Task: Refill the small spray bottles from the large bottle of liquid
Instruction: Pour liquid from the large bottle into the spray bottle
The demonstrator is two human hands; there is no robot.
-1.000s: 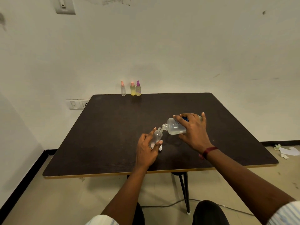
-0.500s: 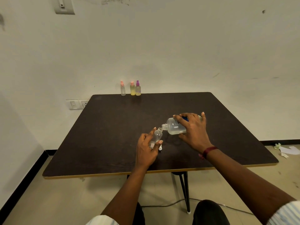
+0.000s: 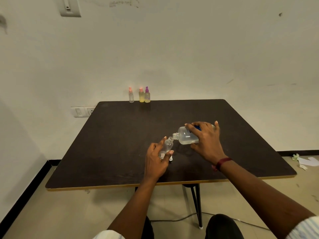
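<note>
Tabletop (image 3: 120, 144) of dark brown board, square with rounded corners and a pale edge, fills the middle of our view. It stands on thin black legs (image 3: 196, 204) against an off-white wall (image 3: 172, 49), over a beige floor (image 3: 51, 213). We see a white socket plate (image 3: 82, 111) on the wall left of the table and white paper scraps (image 3: 305, 161) on the floor at right.

Near the front middle of the table, the left hand (image 3: 155, 159) grips a small clear plastic bottle (image 3: 167, 145), uncapped, tilted, and almost empty. The right hand (image 3: 207, 142), with a red thread band (image 3: 222, 163) on its wrist, grasps a large translucent plastic bottle (image 3: 185, 138) tipped on its side. Its open neck meets the small bottle's mouth. Clear liquid pools along its lower side. A small white cap piece (image 3: 170, 158) lies just beside the left fingers.

At the far edge we count three upright spray bottles in a row: a clear bottle with a pink top (image 3: 131, 96), a yellow-filled bottle with a pink top (image 3: 141, 96) and a pale-filled bottle with a purple top (image 3: 147, 96). That makes four small bottles and one large.
</note>
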